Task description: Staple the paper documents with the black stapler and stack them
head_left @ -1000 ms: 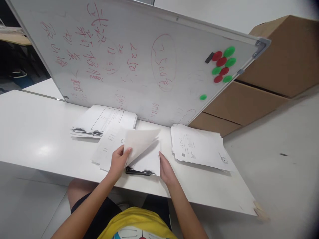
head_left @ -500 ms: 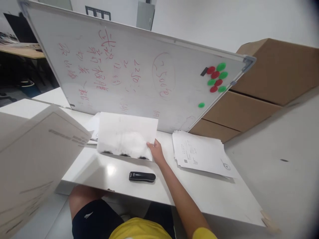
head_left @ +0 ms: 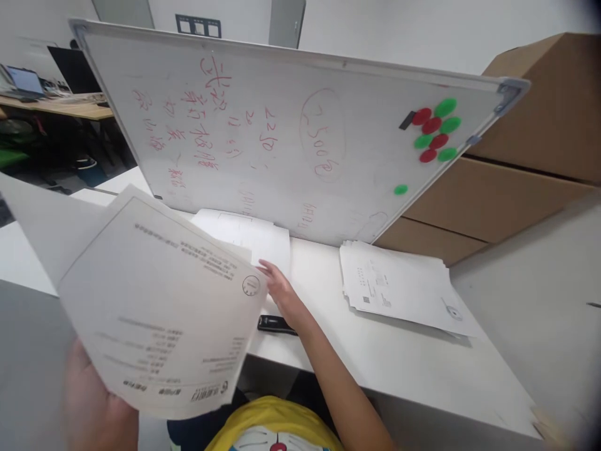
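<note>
My left hand (head_left: 96,401) is closed on the lower left edge of some printed paper sheets (head_left: 159,300), held up tilted above the desk's left side. Text and a small round mark show on the front sheet. My right hand (head_left: 284,297) has its fingers stretched out by the right edge of these sheets; whether it touches them I cannot tell. Behind it, a pile of white papers (head_left: 270,241) lies against the whiteboard, partly covered by the raised sheets. A black stapler (head_left: 275,324) rests on the desk below my right hand, its left end close to the sheets.
A second stack of printed papers (head_left: 397,288) lies on the right of the white desk (head_left: 451,369). The whiteboard (head_left: 291,138) stands along the back, with red writing and round magnets (head_left: 432,125). Cardboard boxes (head_left: 530,188) are piled behind it at right.
My right hand has let go of the white sheet with dark smudges along its edge. The printed sheets have swung right and nearer, and my left hand has come into view. The view has shifted left.
</note>
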Motion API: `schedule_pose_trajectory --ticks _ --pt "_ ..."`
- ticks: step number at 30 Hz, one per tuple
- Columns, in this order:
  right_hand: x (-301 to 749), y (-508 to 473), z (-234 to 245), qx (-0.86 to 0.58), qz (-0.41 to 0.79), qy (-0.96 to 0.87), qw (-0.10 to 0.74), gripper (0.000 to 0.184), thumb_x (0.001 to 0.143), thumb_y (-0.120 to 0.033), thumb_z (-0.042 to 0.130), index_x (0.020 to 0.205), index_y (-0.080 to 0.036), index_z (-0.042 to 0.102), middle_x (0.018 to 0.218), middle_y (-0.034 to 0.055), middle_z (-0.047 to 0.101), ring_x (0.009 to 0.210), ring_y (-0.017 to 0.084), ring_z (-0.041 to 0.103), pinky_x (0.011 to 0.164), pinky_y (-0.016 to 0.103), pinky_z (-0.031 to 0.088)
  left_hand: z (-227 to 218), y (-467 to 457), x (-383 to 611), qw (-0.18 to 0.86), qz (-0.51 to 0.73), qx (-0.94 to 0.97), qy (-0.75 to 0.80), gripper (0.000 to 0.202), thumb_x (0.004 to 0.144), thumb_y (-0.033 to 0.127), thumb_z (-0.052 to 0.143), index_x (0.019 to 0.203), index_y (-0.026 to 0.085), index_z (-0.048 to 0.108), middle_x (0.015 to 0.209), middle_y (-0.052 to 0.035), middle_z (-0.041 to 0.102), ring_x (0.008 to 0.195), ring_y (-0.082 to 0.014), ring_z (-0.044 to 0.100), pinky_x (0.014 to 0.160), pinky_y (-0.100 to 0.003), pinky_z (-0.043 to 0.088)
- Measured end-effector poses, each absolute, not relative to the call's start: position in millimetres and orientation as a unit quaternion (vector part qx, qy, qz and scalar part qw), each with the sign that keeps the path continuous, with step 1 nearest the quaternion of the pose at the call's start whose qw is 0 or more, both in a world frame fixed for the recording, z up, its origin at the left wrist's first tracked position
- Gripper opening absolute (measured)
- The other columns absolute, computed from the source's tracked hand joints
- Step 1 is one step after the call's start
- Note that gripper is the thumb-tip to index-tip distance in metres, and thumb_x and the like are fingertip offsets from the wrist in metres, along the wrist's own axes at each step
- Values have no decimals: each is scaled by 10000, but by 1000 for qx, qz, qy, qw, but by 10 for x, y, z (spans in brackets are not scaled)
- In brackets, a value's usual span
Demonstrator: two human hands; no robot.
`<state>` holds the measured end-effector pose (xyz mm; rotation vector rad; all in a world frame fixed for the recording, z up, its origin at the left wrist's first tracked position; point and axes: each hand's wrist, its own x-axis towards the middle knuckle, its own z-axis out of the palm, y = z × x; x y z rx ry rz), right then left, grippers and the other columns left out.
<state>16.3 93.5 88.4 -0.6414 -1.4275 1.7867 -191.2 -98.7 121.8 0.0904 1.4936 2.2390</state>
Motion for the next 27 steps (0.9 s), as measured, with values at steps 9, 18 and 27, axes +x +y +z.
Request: schedule_pose_trajectory --ticks 9,18,27 --pt "387 1174 756 -311 695 -529 375 186 644 -321 760 727 -230 620 710 -45 632 682 153 590 654 256 454 1000 -369 -1794 280 786 -54 548 400 899 463 415 1076 200 658 972 1 717 1224 -232 502 1068 -363 397" --pt "256 1442 682 -359 561 -670 328 204 745 -388 614 744 -231 745 733 3 710 734 213 629 718 352 476 388 -566 -1600 236 817 -97 517 436 887 447 465 1254 235 571 1268 -32 607 1285 -227 462 1090 -351 374" --pt "29 1782 526 -440 429 -659 434 205 755 -333 547 788 -239 726 889 38 725 902 238 633 865 372 452 -66 -882 -1553 243 791 -81 555 286 900 330 489 1100 187 634 1051 -56 694 1171 -199 566 1062 -340 401"
